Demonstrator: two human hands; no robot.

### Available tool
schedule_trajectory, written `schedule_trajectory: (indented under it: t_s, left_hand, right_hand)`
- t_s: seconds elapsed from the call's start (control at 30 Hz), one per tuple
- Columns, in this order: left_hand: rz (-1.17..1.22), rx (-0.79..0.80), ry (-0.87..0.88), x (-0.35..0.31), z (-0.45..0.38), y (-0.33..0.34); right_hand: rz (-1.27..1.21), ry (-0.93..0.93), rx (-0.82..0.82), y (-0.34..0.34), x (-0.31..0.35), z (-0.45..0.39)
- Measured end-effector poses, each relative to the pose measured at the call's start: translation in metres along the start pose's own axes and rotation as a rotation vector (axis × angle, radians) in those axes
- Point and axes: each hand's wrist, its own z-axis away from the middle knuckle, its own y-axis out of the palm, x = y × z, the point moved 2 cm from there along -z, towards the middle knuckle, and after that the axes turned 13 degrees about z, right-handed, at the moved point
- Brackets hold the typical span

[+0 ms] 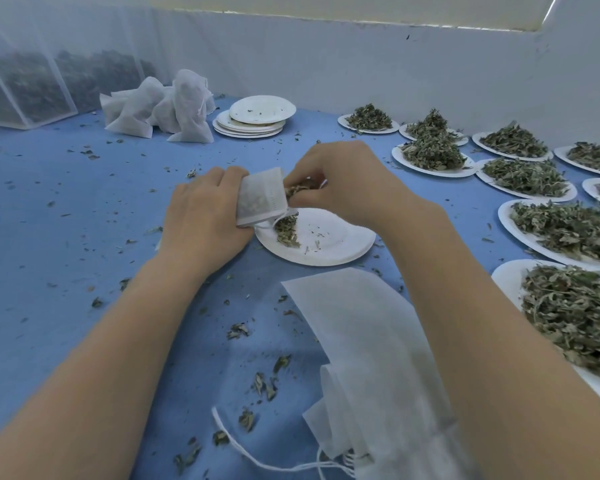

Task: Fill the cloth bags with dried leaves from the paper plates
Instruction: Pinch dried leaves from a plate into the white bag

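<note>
Blue cloth covered the bench (66, 209), and crumbs of dried leaf lay strewn over it. Nearest, at about five o'clock, a heap of empty cloth bags (371, 368) lay flat, white drawstrings trailing toward six. At three to four o'clock, paper plates heaped with dried leaves (568, 230) ran along the right edge and carried on toward one o'clock.

At the centre, the left hand (205, 216) gripped a small white cloth bag (262, 197), its fingers curled round the bag's far side, holding the mouth open toward three o'clock. The right hand (347, 181) had its fingers bunched on a pinch of leaves at that mouth, touching the bag's rim. Just below both hands sat a nearly emptied paper plate (329, 244), with a small pile of leaves (286, 232) left at its nine o'clock edge, directly under the bag.

Farther off, at twelve o'clock, stood a stack of used paper plates (257, 119). At eleven o'clock, just beside the stack, lay a pile of filled cloth bags (160, 105). At ten o'clock a white mesh enclosure (28, 88) held dark leaf behind its netting. A pale wall (361, 64) closed the far side. No writing or label could be read on any bag or plate.
</note>
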Motion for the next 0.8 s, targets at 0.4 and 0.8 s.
schedule_trajectory:
  t_s: [0.4,0.8]
  left_hand:
    - [0.353,-0.086,-0.126,0.001,0.000,0.001]
    - [0.294,-0.153,0.045,-0.017,0.001,-0.002]
  right_hand:
    - [-0.457,0.051,0.018,-0.006,0.005,0.007]
    - [-0.180,0.057,-0.161,0.005,0.027,-0.001]
